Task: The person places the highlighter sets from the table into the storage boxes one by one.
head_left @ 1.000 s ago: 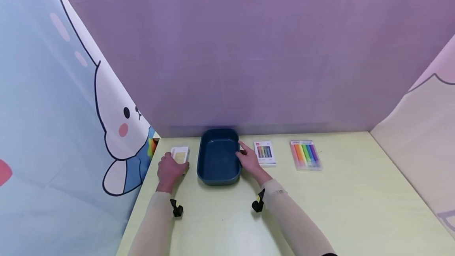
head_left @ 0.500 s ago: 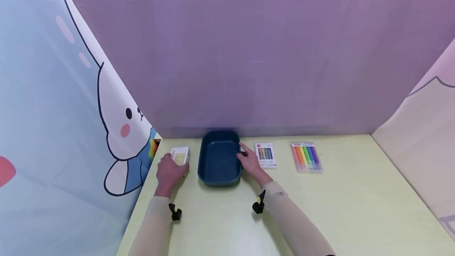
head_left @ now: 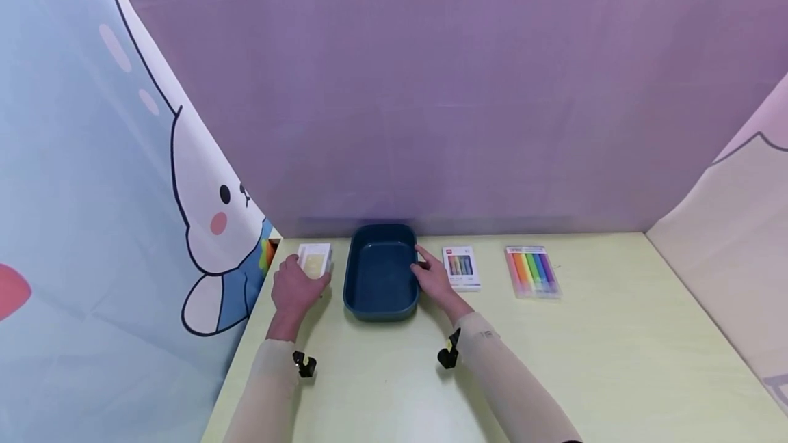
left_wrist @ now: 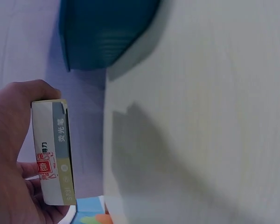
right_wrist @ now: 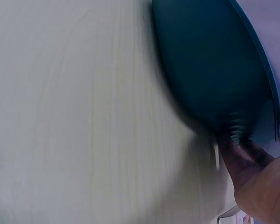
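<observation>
At the table's back left, my left hand (head_left: 297,289) grips a small white highlighter box (head_left: 314,260), thumb on its right side and fingers round its left. In the left wrist view the end of the highlighter box (left_wrist: 51,151) faces the camera, with a red stamp and grey and olive panels. A dark blue rectangular tray (head_left: 382,310) with rounded corners stands right of it, holding nothing. My right hand (head_left: 434,282) touches the tray's right side near the rim. In the right wrist view, fairly straight fingers (right_wrist: 233,158) lie against the tray wall (right_wrist: 210,60).
Right of the tray lies a white box with coloured sticks pictured on it (head_left: 460,269). Farther right is a clear pack of rainbow-coloured pens (head_left: 533,272). The pale table (head_left: 585,361) meets a purple cloth (head_left: 468,101) behind; printed curtains hang at both sides.
My left hand has raised the highlighter box or shifted it slightly toward the back; more of its face shows. The right hand keeps its place at the tray. The head view has moved slightly.
</observation>
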### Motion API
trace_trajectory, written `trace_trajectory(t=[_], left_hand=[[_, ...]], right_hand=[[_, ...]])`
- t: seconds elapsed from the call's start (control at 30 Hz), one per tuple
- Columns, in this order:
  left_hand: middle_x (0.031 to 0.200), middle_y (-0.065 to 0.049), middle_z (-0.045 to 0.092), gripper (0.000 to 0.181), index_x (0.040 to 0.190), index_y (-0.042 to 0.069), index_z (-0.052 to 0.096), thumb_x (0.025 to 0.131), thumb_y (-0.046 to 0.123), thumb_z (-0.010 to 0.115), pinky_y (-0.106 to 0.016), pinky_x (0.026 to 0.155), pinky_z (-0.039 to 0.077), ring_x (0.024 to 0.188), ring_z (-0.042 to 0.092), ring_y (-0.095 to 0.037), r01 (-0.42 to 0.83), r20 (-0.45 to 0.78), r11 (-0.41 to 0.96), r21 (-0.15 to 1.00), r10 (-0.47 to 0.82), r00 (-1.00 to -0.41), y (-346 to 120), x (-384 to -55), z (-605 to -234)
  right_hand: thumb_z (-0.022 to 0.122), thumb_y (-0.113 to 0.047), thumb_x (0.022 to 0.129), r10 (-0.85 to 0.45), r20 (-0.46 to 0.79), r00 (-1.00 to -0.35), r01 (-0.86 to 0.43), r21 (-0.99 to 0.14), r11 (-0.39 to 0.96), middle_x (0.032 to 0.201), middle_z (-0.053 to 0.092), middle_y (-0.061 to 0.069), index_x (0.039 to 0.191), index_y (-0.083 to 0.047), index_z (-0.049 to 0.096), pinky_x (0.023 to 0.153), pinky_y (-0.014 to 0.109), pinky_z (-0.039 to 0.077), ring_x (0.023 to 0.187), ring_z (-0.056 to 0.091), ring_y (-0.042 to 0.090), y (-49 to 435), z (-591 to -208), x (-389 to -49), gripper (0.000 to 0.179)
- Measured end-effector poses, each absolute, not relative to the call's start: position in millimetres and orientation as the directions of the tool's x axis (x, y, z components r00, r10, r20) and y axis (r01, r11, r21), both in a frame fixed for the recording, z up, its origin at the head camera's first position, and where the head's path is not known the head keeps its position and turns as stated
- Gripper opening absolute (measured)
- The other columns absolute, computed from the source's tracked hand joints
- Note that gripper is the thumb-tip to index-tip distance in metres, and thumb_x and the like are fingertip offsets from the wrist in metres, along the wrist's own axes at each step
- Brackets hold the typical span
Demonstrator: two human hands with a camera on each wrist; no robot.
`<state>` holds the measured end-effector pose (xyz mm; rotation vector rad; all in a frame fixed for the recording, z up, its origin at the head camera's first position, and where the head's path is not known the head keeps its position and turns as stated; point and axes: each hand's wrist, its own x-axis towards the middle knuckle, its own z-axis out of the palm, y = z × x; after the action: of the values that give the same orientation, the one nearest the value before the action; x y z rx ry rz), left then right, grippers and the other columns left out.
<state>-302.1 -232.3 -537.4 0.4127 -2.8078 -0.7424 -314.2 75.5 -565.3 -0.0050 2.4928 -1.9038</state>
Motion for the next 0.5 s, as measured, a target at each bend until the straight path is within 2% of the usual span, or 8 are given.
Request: trace_trajectory(t=[0.23,0.4,0.5], left_hand=[[0.116,-0.023,0.050,0.093,0.135,-0.001,0.039,0.072,0.058,0.073,-0.054,0.074,0.047,0.097,0.049,-0.038,-0.224,0.147,0.825,0.519,-0.344,-0.928,-223,-296,-523],[0.118,-0.024,0.049,0.092,0.135,-0.002,0.038,0.073,0.056,0.073,-0.055,0.076,0.047,0.099,0.048,-0.039,-0.229,0.170,0.829,0.510,-0.358,-0.918,-216,-291,-512],[0.118,-0.024,0.049,0.092,0.135,-0.003,0.038,0.074,0.057,0.071,-0.055,0.076,0.047,0.099,0.047,-0.039,-0.218,0.176,0.831,0.512,-0.350,-0.920,-208,-290,-505]], right_hand=[[0.054,-0.013,0.098,-0.017,0.043,-0.999,-0.046,-0.959,0.278,0.132,0.054,0.023,0.147,-0.015,0.044,0.090,0.043,0.048,0.119,0.054,0.033,75,-565,-313,0.050],[0.054,-0.014,0.098,-0.025,0.015,-1.000,-0.021,-0.963,0.268,0.134,0.053,0.021,0.148,-0.017,0.043,0.093,0.044,0.046,0.120,0.053,0.031,74,-565,-311,0.051],[0.055,-0.013,0.097,-0.003,0.028,-1.000,-0.028,-0.957,0.289,0.129,0.057,0.021,0.147,-0.016,0.045,0.085,0.039,0.049,0.114,0.056,0.029,75,-565,-312,0.051]])
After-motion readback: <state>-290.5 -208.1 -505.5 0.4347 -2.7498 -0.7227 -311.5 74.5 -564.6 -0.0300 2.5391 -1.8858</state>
